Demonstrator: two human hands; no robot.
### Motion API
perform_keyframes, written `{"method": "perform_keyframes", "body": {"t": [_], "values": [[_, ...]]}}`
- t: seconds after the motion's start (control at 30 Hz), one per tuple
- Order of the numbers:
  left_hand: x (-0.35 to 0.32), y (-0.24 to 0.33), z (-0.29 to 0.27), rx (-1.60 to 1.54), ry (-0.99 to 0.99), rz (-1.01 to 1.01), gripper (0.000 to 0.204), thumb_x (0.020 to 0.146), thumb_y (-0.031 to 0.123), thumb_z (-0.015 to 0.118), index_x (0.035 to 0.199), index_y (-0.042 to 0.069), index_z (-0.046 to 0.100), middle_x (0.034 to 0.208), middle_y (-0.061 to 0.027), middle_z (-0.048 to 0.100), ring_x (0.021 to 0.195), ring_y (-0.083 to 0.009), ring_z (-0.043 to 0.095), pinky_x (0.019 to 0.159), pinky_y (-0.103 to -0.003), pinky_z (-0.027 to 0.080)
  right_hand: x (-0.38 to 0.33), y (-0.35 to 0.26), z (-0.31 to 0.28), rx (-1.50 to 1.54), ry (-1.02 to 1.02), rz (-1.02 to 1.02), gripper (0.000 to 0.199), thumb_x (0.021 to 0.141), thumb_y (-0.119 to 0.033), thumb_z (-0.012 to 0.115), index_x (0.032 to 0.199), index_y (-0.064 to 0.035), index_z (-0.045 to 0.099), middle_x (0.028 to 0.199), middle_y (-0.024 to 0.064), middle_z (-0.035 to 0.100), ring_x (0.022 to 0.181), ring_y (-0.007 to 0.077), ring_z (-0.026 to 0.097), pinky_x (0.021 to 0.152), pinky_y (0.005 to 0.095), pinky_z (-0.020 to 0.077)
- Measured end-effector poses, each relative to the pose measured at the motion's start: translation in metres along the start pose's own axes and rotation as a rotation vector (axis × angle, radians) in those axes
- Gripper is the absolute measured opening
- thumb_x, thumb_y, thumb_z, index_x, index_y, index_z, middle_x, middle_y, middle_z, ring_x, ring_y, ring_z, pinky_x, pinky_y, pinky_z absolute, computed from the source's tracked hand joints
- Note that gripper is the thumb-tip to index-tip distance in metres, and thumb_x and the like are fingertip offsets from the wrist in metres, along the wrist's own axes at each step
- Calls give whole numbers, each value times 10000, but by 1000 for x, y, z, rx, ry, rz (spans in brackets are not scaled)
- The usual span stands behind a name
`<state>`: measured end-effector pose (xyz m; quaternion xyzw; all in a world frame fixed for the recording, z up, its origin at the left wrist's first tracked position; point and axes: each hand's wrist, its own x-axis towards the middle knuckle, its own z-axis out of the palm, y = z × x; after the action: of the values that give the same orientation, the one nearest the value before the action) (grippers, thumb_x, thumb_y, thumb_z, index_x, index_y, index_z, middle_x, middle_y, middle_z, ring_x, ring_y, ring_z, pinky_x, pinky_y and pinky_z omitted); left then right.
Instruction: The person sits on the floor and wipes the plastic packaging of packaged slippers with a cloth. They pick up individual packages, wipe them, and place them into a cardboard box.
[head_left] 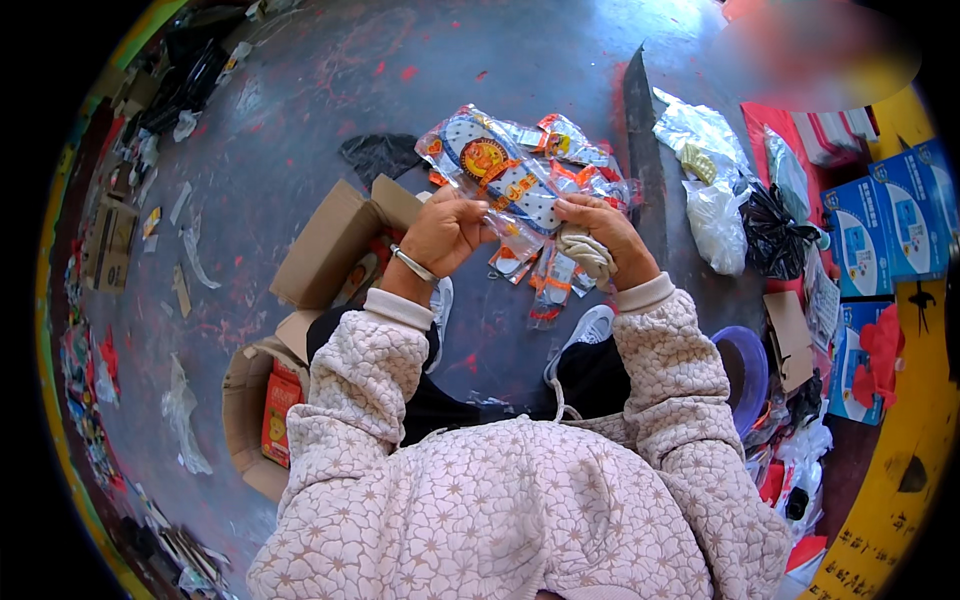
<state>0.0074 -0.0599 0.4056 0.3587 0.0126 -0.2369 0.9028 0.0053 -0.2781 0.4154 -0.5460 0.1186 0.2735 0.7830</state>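
My left hand and my right hand hold a clear plastic insole packet by its near edge, above the floor. The flat piece inside is sole-shaped, white with blue dots, and carries an orange round print. Fingers of both hands are closed on the plastic. Against my right palm lies a bunched beige, band-like bundle whose kind I cannot make out. Beneath and beyond, several small clear packets with orange and white labels lie in a heap on the floor.
An opened cardboard box stands left of my legs, and another carton holds a red box. At right are a dark upright strip, white plastic bags, a purple tub and blue boxes. Scraps litter the left floor.
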Motion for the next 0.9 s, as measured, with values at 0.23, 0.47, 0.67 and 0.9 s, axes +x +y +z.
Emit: {"method": "perform_keyframes", "body": {"t": [0.23, 0.47, 0.67, 0.9], "values": [[2, 2, -13, -84, -13, 6, 348, 867, 107, 474, 1181, -32, 423, 1151, -182, 539, 1001, -258, 592, 838, -391, 523, 5, 7, 0, 97, -45, -24, 310, 858, -223, 595, 1056, 14, 575, 880, 73, 627, 731, 115, 607, 624, 218, 502], [0, -1, -1, -213, 11, 28, 410, 905, 268, 506, 1215, 11, 424, 1159, -147, 546, 1054, -251, 562, 880, -392, 492, 7, 17, 3, 226, -68, 3, 268, 881, -191, 558, 1061, 7, 560, 911, 90, 629, 717, 143, 627, 613, 238, 523], [-1, -16, 6, -204, -113, 73, 430, 878, 132, 530, 1263, 33, 366, 1215, -131, 497, 1128, -235, 502, 960, -389, 424, 7, 18, 8, 278, -85, -44, 269, 900, -182, 526, 1101, -3, 531, 902, 84, 628, 689, 130, 624, 595, 236, 523], [5, -27, 3, -112, -71, 54, 546, 826, -90, 452, 1325, 47, 279, 1221, -141, 486, 1130, -245, 500, 961, -391, 423, 8, 26, 12, 208, -52, -90, 258, 900, -206, 536, 1046, 4, 565, 820, 63, 625, 614, 103, 601, 536, 220, 504]]}}
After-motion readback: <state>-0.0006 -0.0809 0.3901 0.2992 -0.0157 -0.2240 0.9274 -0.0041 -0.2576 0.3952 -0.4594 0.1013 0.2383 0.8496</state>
